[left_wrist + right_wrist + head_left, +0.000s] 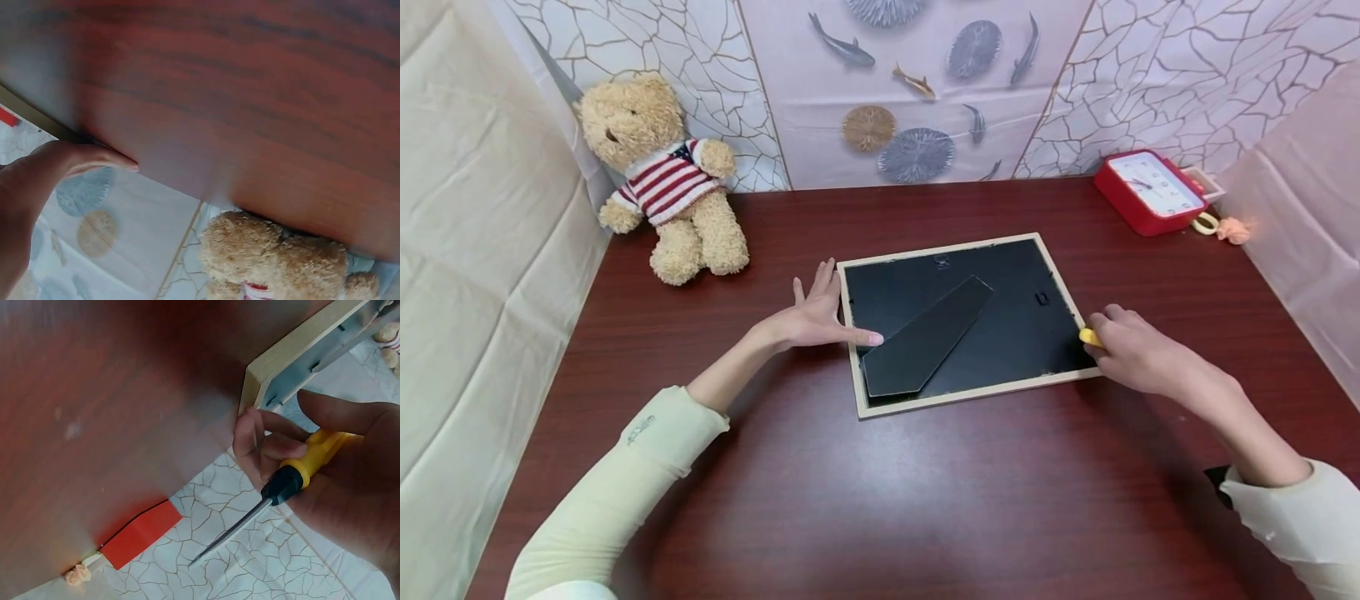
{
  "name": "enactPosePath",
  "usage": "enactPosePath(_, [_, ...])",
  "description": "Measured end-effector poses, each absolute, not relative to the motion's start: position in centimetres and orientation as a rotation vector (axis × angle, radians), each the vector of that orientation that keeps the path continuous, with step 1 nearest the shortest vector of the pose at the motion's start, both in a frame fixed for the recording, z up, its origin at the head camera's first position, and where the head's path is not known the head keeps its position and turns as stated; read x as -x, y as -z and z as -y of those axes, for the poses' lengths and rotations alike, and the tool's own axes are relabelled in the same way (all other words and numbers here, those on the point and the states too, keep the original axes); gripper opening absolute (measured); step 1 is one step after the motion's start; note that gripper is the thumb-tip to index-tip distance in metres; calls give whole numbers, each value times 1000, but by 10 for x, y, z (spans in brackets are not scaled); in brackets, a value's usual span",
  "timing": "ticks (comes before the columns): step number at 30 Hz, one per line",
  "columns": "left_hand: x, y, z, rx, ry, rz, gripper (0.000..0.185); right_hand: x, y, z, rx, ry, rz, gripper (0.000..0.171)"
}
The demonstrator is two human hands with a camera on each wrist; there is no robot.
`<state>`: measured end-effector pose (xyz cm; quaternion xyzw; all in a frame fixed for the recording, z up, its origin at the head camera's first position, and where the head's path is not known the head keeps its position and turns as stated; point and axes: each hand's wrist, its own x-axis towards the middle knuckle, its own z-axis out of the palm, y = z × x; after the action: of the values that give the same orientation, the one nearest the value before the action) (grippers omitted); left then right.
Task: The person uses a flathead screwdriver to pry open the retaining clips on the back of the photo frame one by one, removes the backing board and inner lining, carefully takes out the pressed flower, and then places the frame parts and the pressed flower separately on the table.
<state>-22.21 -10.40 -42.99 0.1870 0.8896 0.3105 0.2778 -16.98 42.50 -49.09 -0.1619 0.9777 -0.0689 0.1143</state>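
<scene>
A picture frame point(966, 312) with a pale wooden rim lies back side up on the table, its black backing and slanted black stand showing. Along its left edge rests my left hand point(811, 321), fingers straight and spread, thumb reaching over the rim onto the backing. My right hand point(1138, 350) is at the lower right corner, gripping a screwdriver point(312, 456). The right wrist view shows the yellow handle held against the palm by curled fingers, the metal shaft pointing away from the frame. Fingertips of that hand are right at the frame's corner point(253, 384).
At the back left a teddy bear point(662, 175) in a striped sweater leans against the patterned wall. A red clock point(1150, 192) stands at the back right, with a small peach-coloured trinket point(1234, 231) beside it. The dark red wooden table point(880, 508) extends toward me.
</scene>
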Motion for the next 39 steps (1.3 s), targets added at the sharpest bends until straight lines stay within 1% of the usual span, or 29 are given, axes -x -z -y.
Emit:
enactPosePath(2, [222, 424, 104, -508, -847, -2355, 153, 162, 492, -423, 485, 200, -2882, 23])
enactPosePath(5, [221, 414, 104, -509, -882, -2307, 144, 152, 494, -422, 506, 208, -2905, 20])
enactPosePath(8, [219, 406, 102, -497, -873, -2283, 140, 143, 488, -415, 517, 234, -2921, 18])
enactPosePath(10, [217, 405, 100, -488, -845, -2290, 144, 136, 471, -404, 524, 301, -2903, 17])
enactPosePath(15, [217, 410, 94, -497, -771, -2337, 152, 111, 390, -356, 468, 625, -2968, 15])
enactPosePath(17, [219, 414, 92, -513, -751, -2359, 153, 103, 365, -337, 452, 852, -3055, 14])
enactPosePath(20, [225, 421, 89, -541, -706, -2403, 156, 100, 347, -314, 484, 1288, -3081, 18])
enactPosePath(22, [230, 428, 89, -556, -682, -2428, 157, 103, 343, -302, 548, 1549, -2998, 23])
enactPosePath(23, [232, 431, 90, -561, -670, -2438, 157, 105, 342, -296, 585, 1636, -2957, 28])
enactPosePath(25, [235, 436, 92, -574, -656, -2452, 158, 110, 341, -285, 638, 1732, -2907, 36])
enactPosePath(27, [236, 439, 94, -584, -657, -2457, 158, 115, 342, -274, 685, 1758, -2864, 40])
enactPosePath(30, [236, 442, 97, -613, -666, -2471, 160, 123, 346, -258, 744, 1767, -2737, 36])
enactPosePath(34, [236, 444, 99, -655, -639, -2495, 158, 137, 355, -236, 802, 1757, -2547, 20])
enactPosePath(37, [237, 444, 100, -670, -594, -2498, 155, 147, 363, -220, 728, 1765, -2460, 11])
enactPosePath(39, [237, 443, 99, -678, -573, -2497, 154, 154, 370, -209, 596, 1838, -2369, 13])
